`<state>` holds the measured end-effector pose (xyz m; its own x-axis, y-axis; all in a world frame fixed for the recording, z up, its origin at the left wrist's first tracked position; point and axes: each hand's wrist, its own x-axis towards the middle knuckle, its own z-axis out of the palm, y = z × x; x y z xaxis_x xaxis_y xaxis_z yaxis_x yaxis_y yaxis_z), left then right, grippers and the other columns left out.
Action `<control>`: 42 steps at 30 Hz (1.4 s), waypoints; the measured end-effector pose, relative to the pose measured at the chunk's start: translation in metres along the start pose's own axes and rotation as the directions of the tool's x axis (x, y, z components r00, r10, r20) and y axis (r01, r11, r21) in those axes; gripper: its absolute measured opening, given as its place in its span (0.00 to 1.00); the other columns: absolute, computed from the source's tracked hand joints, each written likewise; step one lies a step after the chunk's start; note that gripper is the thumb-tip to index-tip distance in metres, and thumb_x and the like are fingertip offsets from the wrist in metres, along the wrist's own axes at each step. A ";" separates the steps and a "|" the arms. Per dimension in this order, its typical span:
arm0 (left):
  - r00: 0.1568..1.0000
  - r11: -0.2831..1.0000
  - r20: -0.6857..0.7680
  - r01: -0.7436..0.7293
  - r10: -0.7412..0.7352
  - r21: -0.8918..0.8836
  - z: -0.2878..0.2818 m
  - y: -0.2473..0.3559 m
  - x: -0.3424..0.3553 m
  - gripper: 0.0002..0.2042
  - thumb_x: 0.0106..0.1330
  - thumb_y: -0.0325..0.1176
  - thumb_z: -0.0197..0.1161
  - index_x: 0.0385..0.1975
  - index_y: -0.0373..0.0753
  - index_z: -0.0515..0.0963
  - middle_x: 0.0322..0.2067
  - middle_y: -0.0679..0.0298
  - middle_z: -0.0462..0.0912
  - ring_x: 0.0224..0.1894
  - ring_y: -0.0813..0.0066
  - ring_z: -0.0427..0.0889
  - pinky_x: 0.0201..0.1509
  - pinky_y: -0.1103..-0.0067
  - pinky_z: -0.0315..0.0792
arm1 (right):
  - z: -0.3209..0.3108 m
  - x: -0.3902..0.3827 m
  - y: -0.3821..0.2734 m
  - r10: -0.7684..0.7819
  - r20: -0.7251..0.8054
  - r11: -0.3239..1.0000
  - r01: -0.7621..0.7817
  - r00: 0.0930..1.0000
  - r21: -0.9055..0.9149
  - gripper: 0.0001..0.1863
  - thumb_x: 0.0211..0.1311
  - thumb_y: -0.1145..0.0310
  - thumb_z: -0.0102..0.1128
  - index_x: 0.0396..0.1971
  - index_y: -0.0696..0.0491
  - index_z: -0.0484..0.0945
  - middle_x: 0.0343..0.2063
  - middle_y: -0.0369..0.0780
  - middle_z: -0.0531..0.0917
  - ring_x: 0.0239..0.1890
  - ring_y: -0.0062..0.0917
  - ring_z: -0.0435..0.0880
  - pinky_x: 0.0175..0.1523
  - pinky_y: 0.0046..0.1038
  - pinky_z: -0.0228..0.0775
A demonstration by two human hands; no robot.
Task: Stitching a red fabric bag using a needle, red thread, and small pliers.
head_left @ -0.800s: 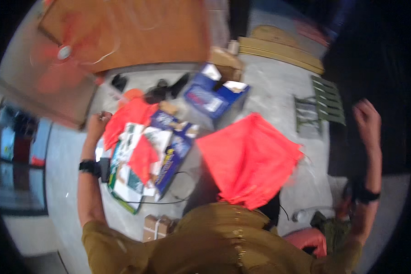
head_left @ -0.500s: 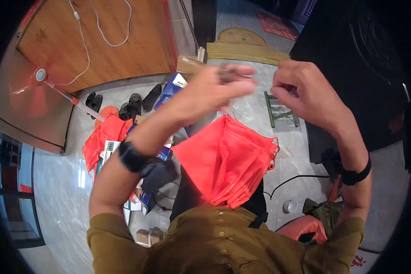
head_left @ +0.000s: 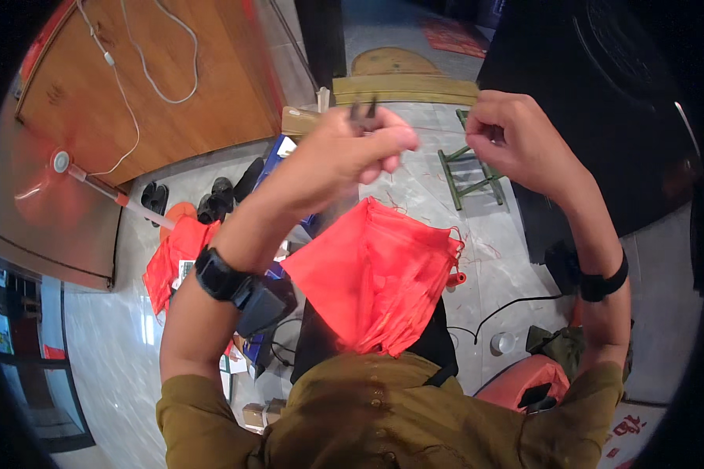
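Raised at the upper middle, my left hand point(head_left: 356, 148) is closed around small dark thread snips point(head_left: 364, 114), whose two short tips stick up above the fingers. My right hand point(head_left: 512, 137) is held up to the right, thumb and fingers pinched together; what they hold, if anything, is too fine to make out. A thin, faint line seems to run between the hands. Below them, a folded stack of bright red-orange cloth point(head_left: 368, 273) lies on my lap, with loose cords or threads at its right edge. Neither hand touches the cloth.
A green folding stool point(head_left: 473, 176) stands beyond my lap. Left are a fan point(head_left: 61, 162), dark shoes point(head_left: 219, 199), more red cloth point(head_left: 176, 254) and boxes. To the right are a black cable point(head_left: 516, 301), a clear cup point(head_left: 503, 342) and a large black panel point(head_left: 594, 102).
My left hand has moved slightly left, and the snips' tips now show more clearly. The right hand stays raised and pinched. The whole view has shifted a little.
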<state>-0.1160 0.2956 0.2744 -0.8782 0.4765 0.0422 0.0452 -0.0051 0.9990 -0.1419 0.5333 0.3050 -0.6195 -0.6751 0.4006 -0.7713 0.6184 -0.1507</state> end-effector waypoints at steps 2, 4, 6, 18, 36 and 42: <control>0.994 0.999 -0.105 -0.015 0.018 0.028 -0.004 0.000 -0.002 0.09 0.60 0.40 0.62 0.30 0.41 0.76 0.19 0.73 0.72 0.14 0.92 0.60 0.14 0.91 0.52 | 0.000 -0.002 -0.003 0.216 0.277 0.764 -0.338 0.936 0.550 0.07 0.51 0.70 0.61 0.23 0.59 0.77 0.18 0.32 0.74 0.17 0.16 0.69 0.22 0.21 0.58; 0.989 0.998 -0.139 -0.055 0.056 0.012 0.000 0.002 -0.001 0.08 0.64 0.39 0.59 0.33 0.41 0.75 0.19 0.73 0.73 0.13 0.93 0.61 0.13 0.90 0.52 | 0.008 -0.001 -0.022 0.176 0.421 0.528 -0.447 0.890 0.723 0.07 0.52 0.69 0.62 0.24 0.57 0.79 0.18 0.30 0.72 0.17 0.12 0.67 0.21 0.17 0.56; 0.980 0.992 -0.190 -0.071 0.051 -0.101 0.007 0.014 -0.005 0.10 0.63 0.40 0.60 0.32 0.41 0.75 0.18 0.74 0.74 0.13 0.92 0.60 0.13 0.90 0.52 | 0.015 -0.004 -0.034 0.088 0.533 0.242 -0.538 0.841 0.808 0.06 0.54 0.69 0.62 0.26 0.56 0.80 0.19 0.27 0.71 0.16 0.07 0.65 0.20 0.14 0.54; 0.948 0.589 -0.215 -0.316 0.236 -0.744 -0.103 -0.025 -0.120 0.11 0.73 0.38 0.40 0.34 0.39 0.65 0.23 0.69 0.61 0.18 0.84 0.59 0.20 0.87 0.54 | -0.004 -0.105 0.094 0.475 0.388 0.503 -0.606 0.790 0.616 0.11 0.57 0.64 0.60 0.22 0.55 0.78 0.13 0.26 0.70 0.14 0.07 0.60 0.18 0.13 0.49; 0.867 0.437 -0.420 -0.498 0.268 -0.749 -0.179 -0.071 -0.203 0.17 0.73 0.35 0.40 0.55 0.34 0.67 0.19 0.70 0.61 0.16 0.85 0.56 0.19 0.88 0.53 | -0.041 -0.196 0.179 0.799 0.257 0.378 -0.786 0.544 0.489 0.08 0.58 0.68 0.56 0.21 0.52 0.75 0.13 0.26 0.67 0.14 0.08 0.60 0.18 0.14 0.47; 0.835 0.334 -0.464 -0.545 0.295 -0.769 -0.175 -0.076 -0.202 0.18 0.73 0.34 0.40 0.59 0.36 0.64 0.20 0.70 0.62 0.16 0.85 0.57 0.19 0.88 0.54 | -0.045 -0.205 0.187 0.857 0.168 0.378 -0.817 0.487 0.436 0.08 0.58 0.69 0.55 0.21 0.52 0.74 0.14 0.26 0.68 0.15 0.09 0.61 0.19 0.15 0.49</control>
<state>-0.0257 0.0462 0.1927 -0.9411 -0.0116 0.3378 0.1277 -0.9375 0.3237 -0.1524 0.8054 0.2359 -0.9873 0.1340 -0.0859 0.1504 0.6099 -0.7780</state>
